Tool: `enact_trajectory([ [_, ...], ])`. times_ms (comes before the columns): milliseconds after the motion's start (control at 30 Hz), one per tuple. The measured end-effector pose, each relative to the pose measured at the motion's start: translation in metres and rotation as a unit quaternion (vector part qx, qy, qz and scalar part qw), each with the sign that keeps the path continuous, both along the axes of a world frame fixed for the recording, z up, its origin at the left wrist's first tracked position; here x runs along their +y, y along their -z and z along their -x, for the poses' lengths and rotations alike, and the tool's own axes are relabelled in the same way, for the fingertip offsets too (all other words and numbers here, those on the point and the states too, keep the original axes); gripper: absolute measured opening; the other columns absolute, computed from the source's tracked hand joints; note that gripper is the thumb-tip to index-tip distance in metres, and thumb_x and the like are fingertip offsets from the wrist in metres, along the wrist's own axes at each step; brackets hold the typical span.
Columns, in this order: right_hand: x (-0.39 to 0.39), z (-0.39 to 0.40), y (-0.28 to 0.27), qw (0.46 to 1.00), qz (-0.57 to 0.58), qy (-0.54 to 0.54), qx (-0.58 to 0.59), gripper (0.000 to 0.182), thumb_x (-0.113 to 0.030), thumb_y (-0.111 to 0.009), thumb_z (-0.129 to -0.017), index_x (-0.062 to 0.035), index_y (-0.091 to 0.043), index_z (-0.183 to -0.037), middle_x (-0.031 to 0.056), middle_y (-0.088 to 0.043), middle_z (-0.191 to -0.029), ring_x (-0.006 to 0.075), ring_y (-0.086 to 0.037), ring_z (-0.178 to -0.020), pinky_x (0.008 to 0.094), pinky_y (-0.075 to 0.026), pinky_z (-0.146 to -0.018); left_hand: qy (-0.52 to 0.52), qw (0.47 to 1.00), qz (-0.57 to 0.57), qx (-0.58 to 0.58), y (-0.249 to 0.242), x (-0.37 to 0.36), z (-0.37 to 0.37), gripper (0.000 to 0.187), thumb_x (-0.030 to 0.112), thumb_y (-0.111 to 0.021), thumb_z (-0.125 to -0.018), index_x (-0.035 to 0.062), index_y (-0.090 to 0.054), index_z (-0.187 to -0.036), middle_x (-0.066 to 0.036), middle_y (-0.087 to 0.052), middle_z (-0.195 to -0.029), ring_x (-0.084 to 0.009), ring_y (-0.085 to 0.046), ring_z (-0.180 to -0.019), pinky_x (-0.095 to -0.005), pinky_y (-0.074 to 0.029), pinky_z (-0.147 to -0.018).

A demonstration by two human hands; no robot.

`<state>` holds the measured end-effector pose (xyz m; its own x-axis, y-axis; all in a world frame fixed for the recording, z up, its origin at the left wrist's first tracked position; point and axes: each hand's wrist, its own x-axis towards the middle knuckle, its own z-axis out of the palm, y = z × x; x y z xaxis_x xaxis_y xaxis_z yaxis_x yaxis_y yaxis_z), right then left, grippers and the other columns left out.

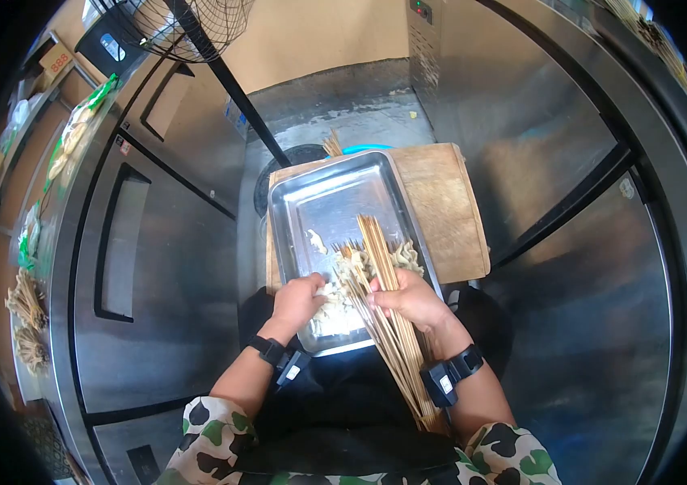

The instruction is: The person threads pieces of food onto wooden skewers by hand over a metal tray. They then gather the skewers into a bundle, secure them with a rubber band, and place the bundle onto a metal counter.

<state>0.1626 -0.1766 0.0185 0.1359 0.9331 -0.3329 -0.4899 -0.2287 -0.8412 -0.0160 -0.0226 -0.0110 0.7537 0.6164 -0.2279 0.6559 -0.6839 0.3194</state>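
The bundle of bamboo skewers (388,311) lay across the near edge of the metal tray (299,210), gripped by the right hand (412,301) closed around it. The left hand (299,297), just beside the skewers inside the tray, had its fingers curled on pale food pieces (335,303). The tray rested on a wooden board (448,210). I judged the bundle could fan out and slide off the tray edge, because many long ends hung free toward the person.
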Motion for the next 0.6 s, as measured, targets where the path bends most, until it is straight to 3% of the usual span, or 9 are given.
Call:
enact_trajectory([
  [67,0.0,0.0,0.005,1.0,-0.004,-0.003,-0.003,0.011,-0.005,-0.062,-0.077,-0.0059,-0.053,-0.084,0.0023,-0.056,-0.069,0.0074,-0.052,-0.055,0.0192,-0.042,-0.052,-0.043,0.997,0.067,-0.004,-0.008,0.001,0.0,0.02,0.011,-0.066,-0.075,0.0058,-0.053,-0.09,-0.007,-0.06,-0.077,-0.0224,-0.061,-0.07,-0.0314,-0.048,-0.064],
  [133,0.0,0.0,0.002,1.0,-0.001,-0.005,-0.001,0.011,-0.004,-0.062,-0.078,-0.0059,-0.053,-0.083,0.0028,-0.056,-0.07,0.0076,-0.052,-0.056,0.0193,-0.042,-0.052,-0.075,0.968,0.203,-0.128,0.025,0.016,0.012,0.015,0.008,-0.063,-0.079,0.0058,-0.052,-0.089,-0.003,-0.059,-0.077,-0.0157,-0.059,-0.07,-0.0259,-0.046,-0.062],
  [267,0.0,0.0,-0.002,1.0,-0.003,-0.003,0.003,0.01,-0.004,-0.061,-0.078,-0.0063,-0.053,-0.083,0.0025,-0.056,-0.07,0.0072,-0.051,-0.056,0.0194,-0.042,-0.052,-0.173,0.847,0.433,-0.256,0.017,0.014,0.014,0.009,0.003,-0.058,-0.083,0.0068,-0.052,-0.089,0.001,-0.058,-0.08,-0.008,-0.056,-0.073,-0.0189,-0.045,-0.062],
  [367,0.0,0.0,-0.001,1.0,-0.005,-0.006,0.0,0.011,-0.004,-0.062,-0.078,-0.0068,-0.053,-0.083,0.0018,-0.055,-0.069,0.0067,-0.051,-0.055,0.0194,-0.042,-0.052,-0.224,0.79,0.495,-0.284,0.009,0.01,0.016,0.015,0.001,-0.06,-0.081,0.0082,-0.05,-0.089,-0.001,-0.057,-0.079,-0.0096,-0.055,-0.069,-0.0211,-0.044,-0.058],
  [467,0.0,0.0,-0.001,1.0,-0.006,-0.006,-0.006,0.011,-0.003,-0.062,-0.078,-0.0072,-0.052,-0.082,0.0012,-0.054,-0.069,0.0063,-0.05,-0.055,0.0193,-0.042,-0.052,-0.264,0.764,0.497,-0.317,0.018,0.014,0.026,0.011,0.006,-0.059,-0.084,0.0085,-0.051,-0.09,0.0,-0.058,-0.08,-0.009,-0.057,-0.074,-0.0201,-0.046,-0.062],
  [567,0.0,0.001,-0.005,1.0,0.0,0.001,-0.009,0.013,-0.001,-0.059,-0.076,-0.008,-0.049,-0.078,0.0025,-0.054,-0.068,0.0072,-0.048,-0.053,0.0205,-0.039,-0.049,-0.254,0.8,0.426,-0.336,0.02,0.01,0.028,0.014,0.005,-0.062,-0.08,0.0077,-0.053,-0.09,-0.003,-0.058,-0.08,-0.0126,-0.058,-0.072,-0.0236,-0.047,-0.062],
  [600,0.0,0.001,-0.004,1.0,-0.002,0.002,-0.007,0.013,-0.001,-0.059,-0.076,-0.008,-0.049,-0.078,0.0024,-0.054,-0.068,0.0073,-0.048,-0.053,0.0205,-0.039,-0.049,-0.188,0.892,0.294,-0.288,0.012,0.004,0.026,0.016,0.005,-0.063,-0.078,0.0073,-0.053,-0.09,-0.005,-0.059,-0.081,-0.016,-0.058,-0.072,-0.0263,-0.047,-0.063],
])
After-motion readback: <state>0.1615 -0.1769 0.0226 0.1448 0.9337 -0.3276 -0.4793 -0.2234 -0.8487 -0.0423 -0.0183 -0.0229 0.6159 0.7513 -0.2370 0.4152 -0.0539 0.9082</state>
